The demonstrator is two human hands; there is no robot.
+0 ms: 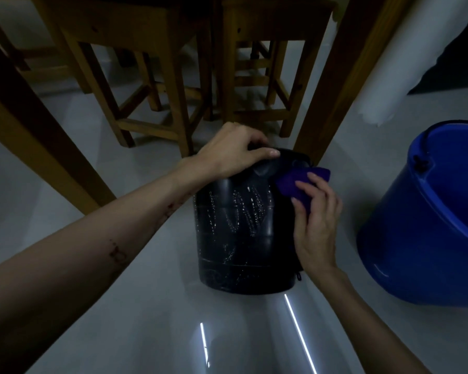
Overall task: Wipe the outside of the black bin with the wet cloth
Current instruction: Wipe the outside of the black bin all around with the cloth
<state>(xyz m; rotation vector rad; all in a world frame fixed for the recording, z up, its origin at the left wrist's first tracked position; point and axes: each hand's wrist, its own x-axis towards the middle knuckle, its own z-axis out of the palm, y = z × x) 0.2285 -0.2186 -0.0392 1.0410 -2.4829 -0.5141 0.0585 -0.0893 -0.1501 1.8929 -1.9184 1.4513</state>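
The black bin [241,233] stands on the pale floor at the middle of the view, its side streaked with shiny water drops. My left hand [233,151] grips the bin's top rim at the far left side. A folded purple cloth [297,182] is pressed against the bin's upper right side, near the rim. My right hand [316,220] holds that cloth with its fingers spread over it. The bin's far side and its inside are hidden.
A blue bucket [427,228] stands on the floor to the right of the bin. Wooden stools [135,76] and a table leg [333,85] crowd the space just behind the bin. A glossy grey floor [146,319] stretches in front.
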